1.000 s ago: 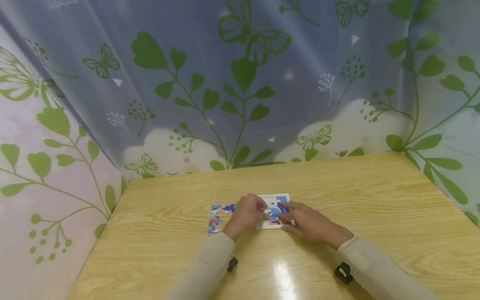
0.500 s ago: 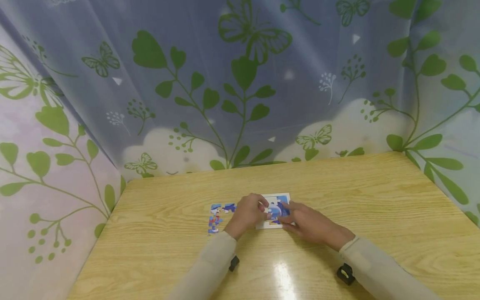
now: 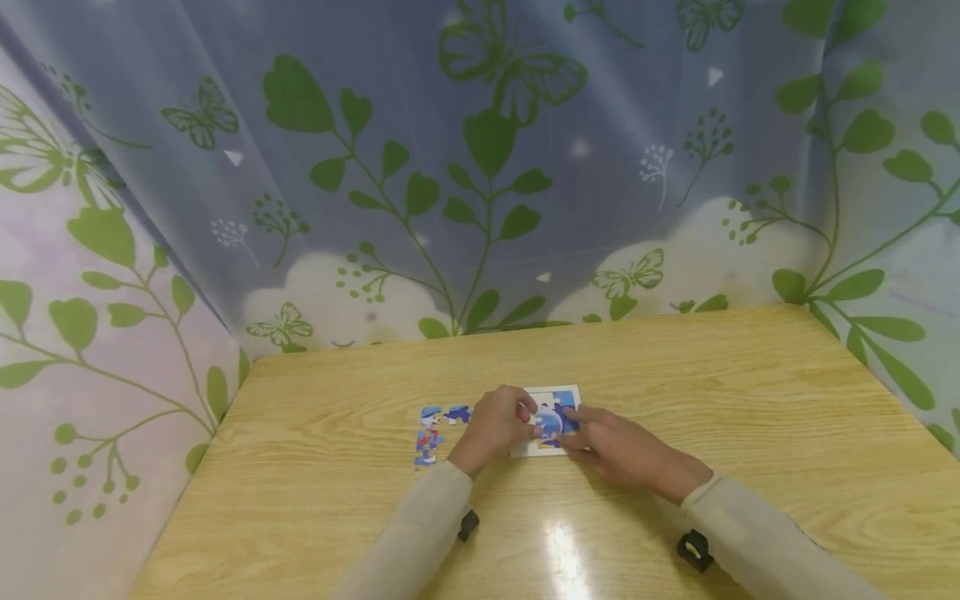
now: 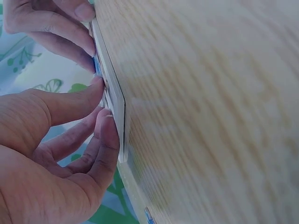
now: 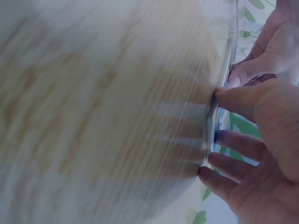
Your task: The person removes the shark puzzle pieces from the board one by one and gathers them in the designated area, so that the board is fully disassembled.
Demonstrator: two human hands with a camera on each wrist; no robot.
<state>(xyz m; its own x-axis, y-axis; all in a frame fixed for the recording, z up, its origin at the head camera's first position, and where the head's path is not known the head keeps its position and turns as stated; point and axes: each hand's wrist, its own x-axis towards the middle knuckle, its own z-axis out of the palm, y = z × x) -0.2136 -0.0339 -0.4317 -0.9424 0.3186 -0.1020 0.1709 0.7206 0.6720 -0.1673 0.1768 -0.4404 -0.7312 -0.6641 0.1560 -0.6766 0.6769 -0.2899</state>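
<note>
A jigsaw puzzle tray (image 3: 551, 389) with a white border lies flat on the table, partly filled with blue picture pieces (image 3: 552, 422). My left hand (image 3: 495, 421) is over its left part, fingers curled, thumb and fingertips at a puzzle piece mostly hidden by the hand. In the left wrist view, the left thumb (image 4: 79, 105) touches the tray's face, and the other fingertips sit by its edge. My right hand (image 3: 618, 442) rests on the right side, its thumb near the front edge and its fingers (image 5: 238, 145) extended across the tray's border.
Several loose puzzle pieces (image 3: 430, 437) lie left of the tray, partly behind the left forearm. The wooden table (image 3: 337, 483) meets a patterned curtain (image 3: 480, 208) at the back. Dark wrist devices (image 3: 693, 550) hang under both sleeves.
Both hands stay almost in place at the tray. The right fingers have shifted slightly over its right side; the head view has tilted a little.
</note>
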